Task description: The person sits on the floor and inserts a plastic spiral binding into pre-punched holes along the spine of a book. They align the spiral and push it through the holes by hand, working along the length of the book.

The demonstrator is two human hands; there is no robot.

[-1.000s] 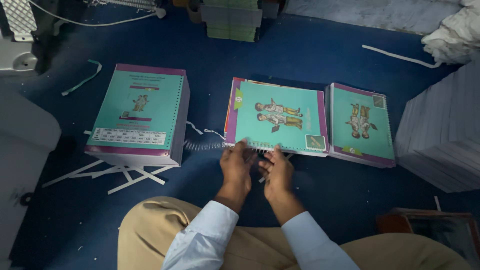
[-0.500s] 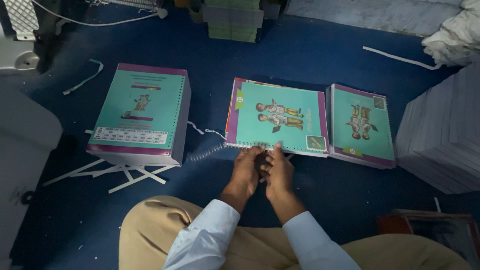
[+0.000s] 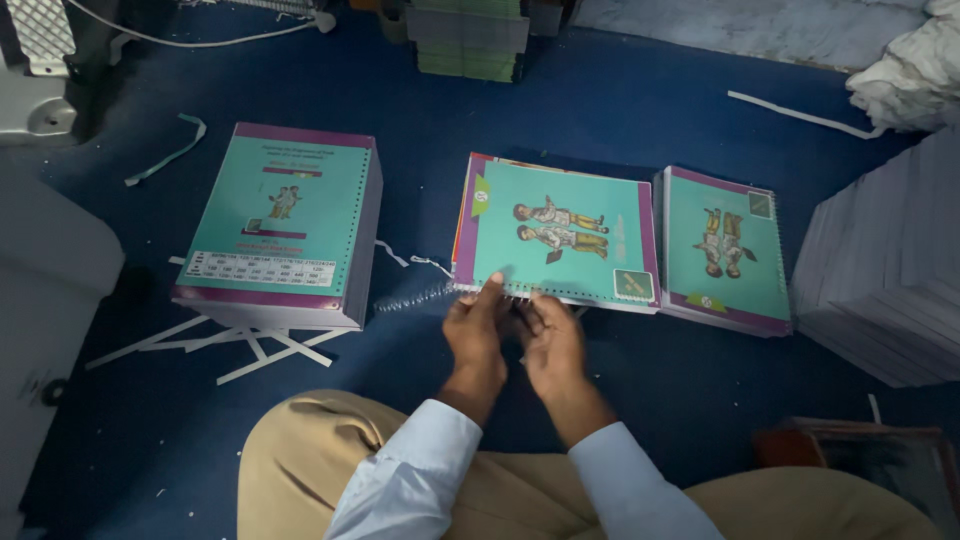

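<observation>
A teal booklet [image 3: 560,235] with a purple border lies on the blue floor in front of me, its punched edge toward me. A clear spiral coil [image 3: 412,297] sticks out left of that edge. My left hand [image 3: 478,325] pinches the booklet's near edge at the coil. My right hand [image 3: 551,340] sits just beside it, fingers curled at the same edge; what they grip is hidden. Both hands touch near the booklet's lower left part.
A tall stack of the same teal booklets [image 3: 285,225] stands at left. A bound booklet stack [image 3: 728,248] lies at right, next to a grey paper pile [image 3: 890,270]. White paper strips [image 3: 240,345] litter the floor. More stacks [image 3: 468,35] stand at the back.
Both hands have stayed at the booklet's near edge, fingers shifting slightly along the coil. The booklet and coil have barely moved.
</observation>
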